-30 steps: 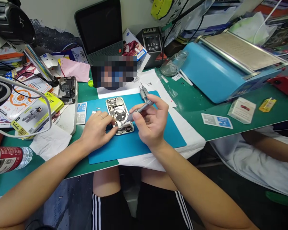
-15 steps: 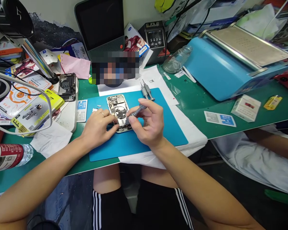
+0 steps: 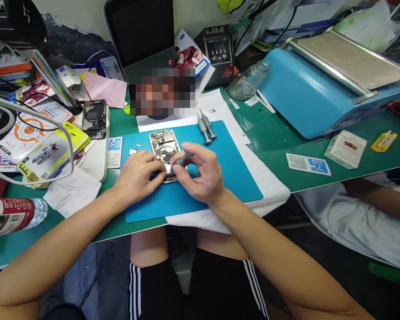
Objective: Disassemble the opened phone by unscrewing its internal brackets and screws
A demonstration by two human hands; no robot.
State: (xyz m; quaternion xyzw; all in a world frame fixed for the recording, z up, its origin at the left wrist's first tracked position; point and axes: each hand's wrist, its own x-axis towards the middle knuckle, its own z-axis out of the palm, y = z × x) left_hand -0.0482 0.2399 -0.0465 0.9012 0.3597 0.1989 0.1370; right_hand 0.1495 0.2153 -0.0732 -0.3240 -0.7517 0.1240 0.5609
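An opened phone (image 3: 160, 138) lies on the blue mat (image 3: 226, 173), its inner boards and a round pale part exposed. My left hand (image 3: 138, 174) is closed at the phone's lower left edge, thumb and index finger drawn together against it. Between the thumb and fingers of my right hand (image 3: 205, 175) is a grey screwdriver (image 3: 186, 158), held tilted over the phone's lower half. Its tip is hidden behind the fingers. Two more grey screwdrivers (image 3: 206, 126) rest at the mat's upper edge. Small white pieces (image 3: 132, 151) lie left of the phone.
At the left are a yellow battery box (image 3: 53, 153), another opened phone (image 3: 94, 118) and a bottle (image 3: 15, 215). A blue machine (image 3: 296, 93) with a flat metal top stands at the right, beside a glass jar (image 3: 248, 82). A seated person's arm (image 3: 380, 198) shows at the right.
My right hand has shifted slightly left and down with the screwdriver, which now stands closer to the phone's lower part. My left hand has stayed at the phone's edge. The view has tilted slightly.
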